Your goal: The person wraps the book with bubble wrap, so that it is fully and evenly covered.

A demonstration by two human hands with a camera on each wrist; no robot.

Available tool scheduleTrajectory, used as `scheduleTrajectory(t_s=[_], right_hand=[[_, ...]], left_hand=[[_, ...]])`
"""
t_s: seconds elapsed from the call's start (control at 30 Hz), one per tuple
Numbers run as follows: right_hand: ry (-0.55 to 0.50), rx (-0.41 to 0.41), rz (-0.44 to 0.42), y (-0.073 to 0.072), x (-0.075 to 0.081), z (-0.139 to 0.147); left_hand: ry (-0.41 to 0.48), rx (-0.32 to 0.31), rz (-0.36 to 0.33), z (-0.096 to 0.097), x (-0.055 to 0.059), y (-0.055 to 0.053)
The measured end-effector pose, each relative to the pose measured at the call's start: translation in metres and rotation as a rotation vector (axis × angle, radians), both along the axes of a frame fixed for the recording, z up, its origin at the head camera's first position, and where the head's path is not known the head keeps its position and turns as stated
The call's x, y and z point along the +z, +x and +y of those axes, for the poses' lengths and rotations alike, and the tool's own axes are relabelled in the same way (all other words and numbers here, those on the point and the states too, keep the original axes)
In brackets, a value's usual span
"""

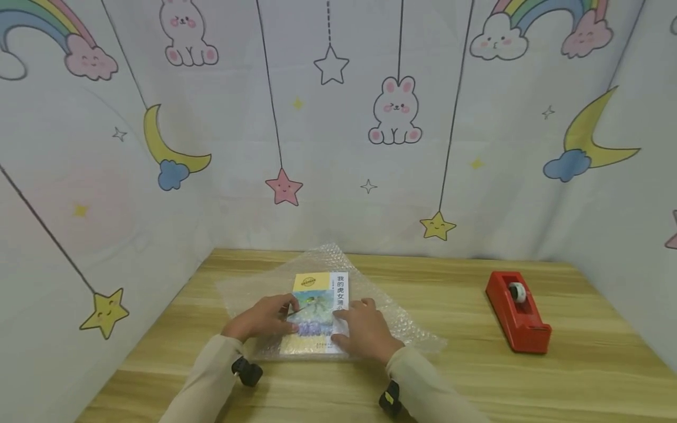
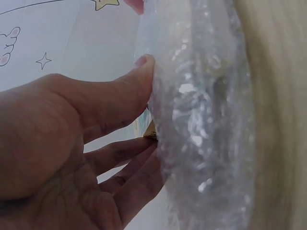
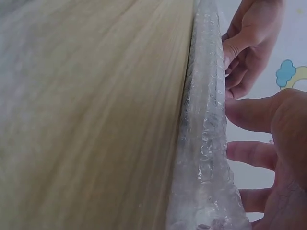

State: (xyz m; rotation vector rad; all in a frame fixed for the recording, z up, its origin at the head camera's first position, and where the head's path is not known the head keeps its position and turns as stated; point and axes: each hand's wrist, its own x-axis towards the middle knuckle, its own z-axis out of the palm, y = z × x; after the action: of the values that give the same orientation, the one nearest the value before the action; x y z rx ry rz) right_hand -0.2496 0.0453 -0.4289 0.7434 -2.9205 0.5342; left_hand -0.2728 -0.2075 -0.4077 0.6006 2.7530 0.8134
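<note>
A book (image 1: 312,311) with a yellow, blue and purple cover and a white strip of Chinese characters lies on a sheet of bubble wrap (image 1: 391,305). My left hand (image 1: 266,317) rests on its left side, with thumb and fingertips touching the cover area. On the right side, the fingertips of my right hand (image 1: 367,330) press the white strip and edge. In the left wrist view, bubble wrap (image 2: 206,115) runs along the near edge, beside the thumb. The right wrist view shows the wrap (image 3: 204,143) edge-on under the fingertips. Whether a layer covers the book's front is unclear.
A red tape dispenser (image 1: 518,314) with a roll of tape (image 1: 518,292) stands on the right of the wooden table (image 1: 444,388). A white curtain (image 1: 338,147) printed with stars, moons and rabbits hangs behind and at both sides.
</note>
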Motion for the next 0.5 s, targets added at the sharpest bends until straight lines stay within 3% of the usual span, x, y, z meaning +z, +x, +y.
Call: scheduleTrajectory(t_s=[0.23, 0.5], right_hand=[[-0.040, -0.019, -0.085, -0.0014, 0.0002, -0.0004], [-0.073, -0.053, -0.126, -0.0021, 0.0000, -0.0018]], left_hand=[[-0.033, -0.019, -0.001, 0.0000, 0.0029, -0.0022], [-0.058, -0.051, 0.000, -0.0016, 0.0065, -0.0080]])
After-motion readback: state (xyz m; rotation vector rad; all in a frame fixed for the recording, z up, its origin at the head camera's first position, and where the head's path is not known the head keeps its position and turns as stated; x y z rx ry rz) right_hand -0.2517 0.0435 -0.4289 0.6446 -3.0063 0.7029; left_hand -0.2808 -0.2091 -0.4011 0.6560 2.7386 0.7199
